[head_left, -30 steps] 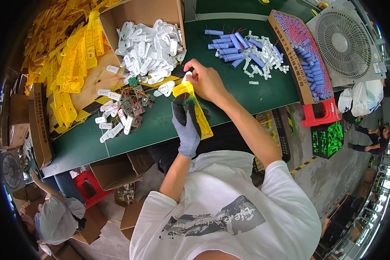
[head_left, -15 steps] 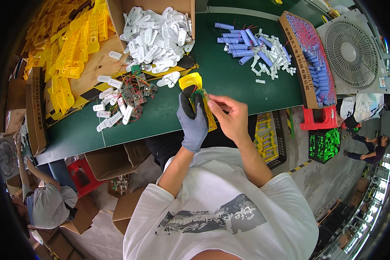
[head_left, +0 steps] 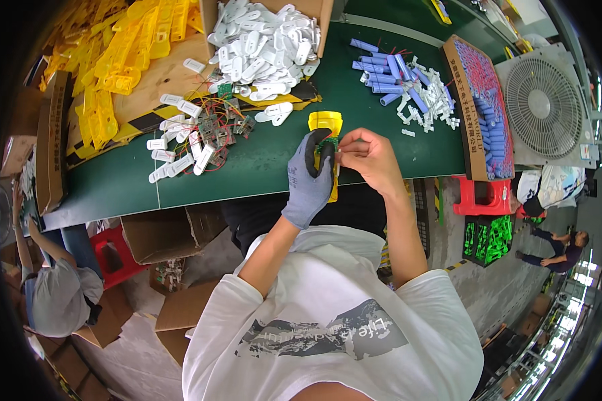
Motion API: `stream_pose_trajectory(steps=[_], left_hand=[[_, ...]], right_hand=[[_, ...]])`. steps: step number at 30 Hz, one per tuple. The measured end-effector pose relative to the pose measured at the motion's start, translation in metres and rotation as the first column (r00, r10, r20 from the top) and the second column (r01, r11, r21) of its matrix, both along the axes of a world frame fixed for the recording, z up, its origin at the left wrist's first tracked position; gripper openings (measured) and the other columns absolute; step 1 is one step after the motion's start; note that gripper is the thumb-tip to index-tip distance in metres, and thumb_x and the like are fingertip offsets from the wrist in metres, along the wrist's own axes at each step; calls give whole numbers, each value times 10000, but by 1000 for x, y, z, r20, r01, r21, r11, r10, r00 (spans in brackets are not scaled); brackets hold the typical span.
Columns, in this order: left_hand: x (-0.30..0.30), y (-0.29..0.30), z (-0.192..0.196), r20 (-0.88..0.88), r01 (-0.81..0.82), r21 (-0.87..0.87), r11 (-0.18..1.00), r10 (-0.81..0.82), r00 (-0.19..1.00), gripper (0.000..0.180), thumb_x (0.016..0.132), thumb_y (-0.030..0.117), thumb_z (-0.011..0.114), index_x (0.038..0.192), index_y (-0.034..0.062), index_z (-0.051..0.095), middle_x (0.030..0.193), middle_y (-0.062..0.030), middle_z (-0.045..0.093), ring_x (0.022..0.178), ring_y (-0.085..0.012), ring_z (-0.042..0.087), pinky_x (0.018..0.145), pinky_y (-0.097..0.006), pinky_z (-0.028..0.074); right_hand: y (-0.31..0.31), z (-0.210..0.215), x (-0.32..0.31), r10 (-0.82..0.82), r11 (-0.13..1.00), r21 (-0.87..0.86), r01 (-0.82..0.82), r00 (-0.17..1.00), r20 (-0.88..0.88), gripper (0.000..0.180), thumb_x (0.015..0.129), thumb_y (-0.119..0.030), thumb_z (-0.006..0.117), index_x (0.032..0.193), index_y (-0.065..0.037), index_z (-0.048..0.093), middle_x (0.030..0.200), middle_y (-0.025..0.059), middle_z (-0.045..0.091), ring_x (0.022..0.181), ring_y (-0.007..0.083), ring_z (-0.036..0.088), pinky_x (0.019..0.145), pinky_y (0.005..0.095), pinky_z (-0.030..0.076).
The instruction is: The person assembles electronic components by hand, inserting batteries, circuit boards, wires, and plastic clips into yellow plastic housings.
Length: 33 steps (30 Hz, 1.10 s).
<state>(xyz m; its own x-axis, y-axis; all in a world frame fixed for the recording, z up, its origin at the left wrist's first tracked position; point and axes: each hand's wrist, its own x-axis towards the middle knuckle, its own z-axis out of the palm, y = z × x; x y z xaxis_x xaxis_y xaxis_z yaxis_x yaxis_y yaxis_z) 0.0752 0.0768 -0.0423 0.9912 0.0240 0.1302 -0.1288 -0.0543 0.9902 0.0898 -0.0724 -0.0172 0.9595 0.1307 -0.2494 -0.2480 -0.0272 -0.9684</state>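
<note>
The gloved left hand point(head_left: 311, 175) is wrapping a yellow housing point(head_left: 326, 121), its grip closed around the middle so that the scooped end is showing above the thumb and the other end below. The housing is sitting over the near edge of the green counter point(head_left: 107, 194), in front of the person's body. A green board point(head_left: 328, 143) is showing at the housing, partly covered by the glove. The bare right hand point(head_left: 373, 160) is bringing thumb and fingers close together at the housing's right side; whether that grip is pinching anything small, I cannot tell. The person seems to be adjusting or seating something by the board, a fine fingertip step. The next move is probably calling for a steady left hold and light, exact pressure from the right fingertips, while the wired boards point(head_left: 214, 127) are lying apart on the left.
</note>
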Motion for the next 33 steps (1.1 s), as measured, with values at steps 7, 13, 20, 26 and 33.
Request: stream_pose_trajectory(steps=[7, 13, 20, 26, 33], left_hand=[[4, 1, 2, -65, 11, -111, 994, -18, 998, 252, 873, 1, 535, 1125, -14, 531, 993, -157, 608, 899, -255, 619, 804, -322, 473], [4, 3, 2, 9, 6, -72, 997, -6, 1000, 257, 873, 0, 531, 1130, -8, 534, 998, -174, 605, 893, -286, 619, 790, -335, 478], [-2, -1, -5, 82, 12, 36, 999, -15, 997, 294, 863, 1, 536, 1157, -7, 530, 1026, -204, 600, 914, -338, 620, 793, -371, 488], [3, -5, -6, 28, 13, 56, 998, -15, 1000, 278, 874, 4, 528, 1151, -9, 527, 1004, -196, 604, 891, -326, 621, 775, -368, 489], [6, -5, 0, 48, 18, 131, 991, -25, 999, 244, 881, -10, 509, 1125, -4, 524, 927, -144, 603, 824, -220, 600, 731, -330, 475]], right_hand=[[-4, -2, 3, -125, 975, 190, 115, 991, 39, 282, 801, 60, 681, 1067, 42, 590, 966, 162, 688, 890, 180, 673, 821, 262, 537], [3, -5, -1, -152, 975, 179, 133, 984, 94, 277, 801, 77, 677, 1066, 54, 601, 1017, 175, 673, 928, 186, 668, 843, 267, 537], [1, -15, -8, -97, 981, 174, 86, 994, 57, 384, 804, 72, 674, 1177, 73, 583, 1068, 171, 662, 955, 186, 657, 883, 287, 527], [-1, -17, -7, -63, 980, 191, 50, 996, 65, 391, 812, 53, 676, 1193, 72, 587, 1068, 169, 666, 951, 168, 655, 861, 281, 536], [9, -23, -17, -95, 991, 109, 76, 979, 180, 374, 845, 34, 654, 1213, 49, 586, 1119, 142, 658, 961, 148, 645, 855, 267, 533]])
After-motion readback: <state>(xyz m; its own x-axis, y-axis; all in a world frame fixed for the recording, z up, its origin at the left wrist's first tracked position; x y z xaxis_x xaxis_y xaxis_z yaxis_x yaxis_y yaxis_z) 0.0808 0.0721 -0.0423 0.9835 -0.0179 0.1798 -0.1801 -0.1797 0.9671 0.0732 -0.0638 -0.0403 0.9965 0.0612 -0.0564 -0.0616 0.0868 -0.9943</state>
